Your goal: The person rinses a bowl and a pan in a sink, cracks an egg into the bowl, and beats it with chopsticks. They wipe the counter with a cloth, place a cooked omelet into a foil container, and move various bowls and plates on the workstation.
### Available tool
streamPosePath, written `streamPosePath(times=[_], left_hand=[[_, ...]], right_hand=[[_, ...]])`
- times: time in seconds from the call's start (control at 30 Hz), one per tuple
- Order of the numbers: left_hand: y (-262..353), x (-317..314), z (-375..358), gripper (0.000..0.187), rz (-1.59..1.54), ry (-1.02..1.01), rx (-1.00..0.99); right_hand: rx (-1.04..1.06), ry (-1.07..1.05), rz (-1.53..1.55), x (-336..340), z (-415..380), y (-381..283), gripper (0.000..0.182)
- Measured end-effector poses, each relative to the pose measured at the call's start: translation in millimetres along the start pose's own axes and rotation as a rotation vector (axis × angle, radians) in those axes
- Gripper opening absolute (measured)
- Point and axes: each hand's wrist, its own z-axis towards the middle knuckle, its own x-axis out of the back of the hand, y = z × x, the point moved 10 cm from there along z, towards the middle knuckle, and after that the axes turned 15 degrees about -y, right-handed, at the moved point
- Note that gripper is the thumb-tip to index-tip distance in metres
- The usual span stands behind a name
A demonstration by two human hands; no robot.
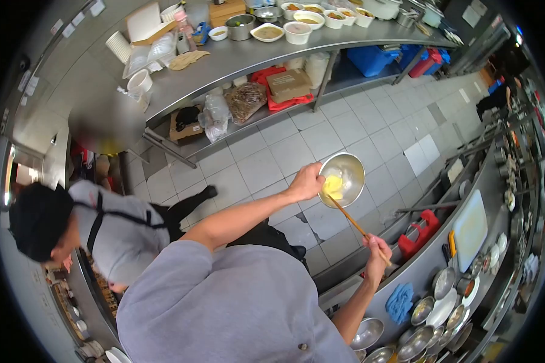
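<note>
My left hand (307,181) is closed on the rim of a round metal bowl (356,172), held tilted over the floor. Inside the bowl lies something bright yellow (333,186) that looks like egg. Wooden chopsticks (352,222) slant down into the bowl, their tips at the yellow contents. Higher up, my right hand (376,249) grips them, fingers wrapped round the shafts near the counter's edge.
A steel table (236,57) at the back carries bowls of food. To the right, a counter holds a cutting board (470,230), a blue cloth (399,302) and several metal bowls (415,342). A co-worker in a black cap (41,221) bends close on my left.
</note>
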Motion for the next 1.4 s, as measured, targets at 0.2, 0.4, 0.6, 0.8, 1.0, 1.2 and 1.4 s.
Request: streamPosePath(times=[0.2, 0.4, 0.6, 0.8, 1.0, 1.2, 1.4], left_hand=[[1, -29, 23, 0.016, 0.048, -0.042, -0.042], [35, -55, 37, 0.01, -0.106, -0.14, 0.047], [50, -94, 67, 0.011, -0.06, -0.249, 0.033], [58, -127, 117, 0.012, -0.081, -0.359, 0.004], [64, -151, 183, 0.016, -0.013, -0.581, -0.074], [83, -170, 245, 0.017, -0.037, -0.711, -0.138], [103, -195, 285, 0.018, 0.044, -0.857, -0.195]], right_hand=[[-0.024, 0.019, 0.015, 16, -4, 0, 0.02], [-0.036, 0.01, 0.078, 38, -14, 11, 0.023], [-0.006, 0.223, 0.124, 69, -23, 11, 0.023], [-0.035, 0.392, 0.15, 91, -19, 23, 0.022], [-0.073, 0.501, 0.141, 93, 8, 27, 0.023], [-0.099, 0.626, 0.15, 87, 31, 21, 0.022], [-0.047, 0.839, 0.253, 84, 32, 29, 0.023]])
